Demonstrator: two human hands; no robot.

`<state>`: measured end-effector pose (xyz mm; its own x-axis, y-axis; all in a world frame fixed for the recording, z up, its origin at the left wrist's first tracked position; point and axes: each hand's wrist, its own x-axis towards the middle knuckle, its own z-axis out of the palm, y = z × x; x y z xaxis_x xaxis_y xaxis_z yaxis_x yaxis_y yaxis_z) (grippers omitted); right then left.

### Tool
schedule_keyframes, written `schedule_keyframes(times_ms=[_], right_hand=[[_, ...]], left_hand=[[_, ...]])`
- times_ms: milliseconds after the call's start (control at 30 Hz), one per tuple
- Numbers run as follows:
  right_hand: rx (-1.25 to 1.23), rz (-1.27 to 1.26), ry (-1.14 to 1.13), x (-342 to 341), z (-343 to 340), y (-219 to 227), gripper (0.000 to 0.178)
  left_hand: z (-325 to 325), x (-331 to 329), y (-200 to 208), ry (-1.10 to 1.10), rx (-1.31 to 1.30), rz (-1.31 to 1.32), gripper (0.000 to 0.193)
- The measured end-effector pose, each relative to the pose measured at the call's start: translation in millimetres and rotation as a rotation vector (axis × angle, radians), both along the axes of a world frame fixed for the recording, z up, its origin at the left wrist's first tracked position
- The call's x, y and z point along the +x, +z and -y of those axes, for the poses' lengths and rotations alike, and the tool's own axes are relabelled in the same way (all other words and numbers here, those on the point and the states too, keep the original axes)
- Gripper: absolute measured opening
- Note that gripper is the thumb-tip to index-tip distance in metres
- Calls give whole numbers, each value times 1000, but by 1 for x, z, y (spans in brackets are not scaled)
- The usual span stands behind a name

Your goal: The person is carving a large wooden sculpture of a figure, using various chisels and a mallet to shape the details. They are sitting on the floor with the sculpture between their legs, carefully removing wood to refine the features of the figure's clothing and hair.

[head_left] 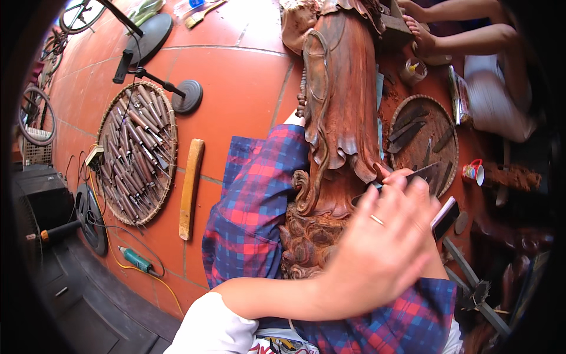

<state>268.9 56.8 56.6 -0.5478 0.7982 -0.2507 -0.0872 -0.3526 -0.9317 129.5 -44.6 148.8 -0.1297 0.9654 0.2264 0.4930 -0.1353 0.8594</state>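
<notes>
A carved reddish-brown wooden statue [348, 88] of a robed figure lies lengthwise between my plaid-clothed legs, its carved base nearest me. My left hand [386, 230], with a ring on one finger, reaches across the base from the lower left. It is blurred; its fingers look stretched out and slightly bent. Beneath it, my right hand [383, 172] is mostly hidden. Only some fingertips show, curled at the edge of the statue's robe, with a bit of forearm behind. What they grip is covered. A dark thin blade shows just beyond the fingers; whether it is held, I cannot make out.
On the left, a round woven tray [172, 141] holds many wooden-handled chisels; a wooden stick [190, 189] lies beside it. A green power tool [135, 259] trails a cord. Rightward are a basket [407, 106] of blades, a red mug [473, 171] and another person's bare legs [471, 38].
</notes>
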Motion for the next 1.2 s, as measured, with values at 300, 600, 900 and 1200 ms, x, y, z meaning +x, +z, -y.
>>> schedule_keyframes(times_ms=[300, 600, 900, 1200], right_hand=[[393, 321, 108, -5, -1, 3, 9], [216, 299, 53, -3, 0, 7, 8], [102, 340, 37, -5, 4, 14, 14], [52, 161, -31, -9, 13, 13, 32]], left_hand=[[-1, 53, -54, -122, -88, -17, 73], [-6, 41, -56, -176, -82, 97, 75], [-10, 36, -66, -148, -48, 181, 85], [-11, 31, -62, -141, -26, 196, 90]])
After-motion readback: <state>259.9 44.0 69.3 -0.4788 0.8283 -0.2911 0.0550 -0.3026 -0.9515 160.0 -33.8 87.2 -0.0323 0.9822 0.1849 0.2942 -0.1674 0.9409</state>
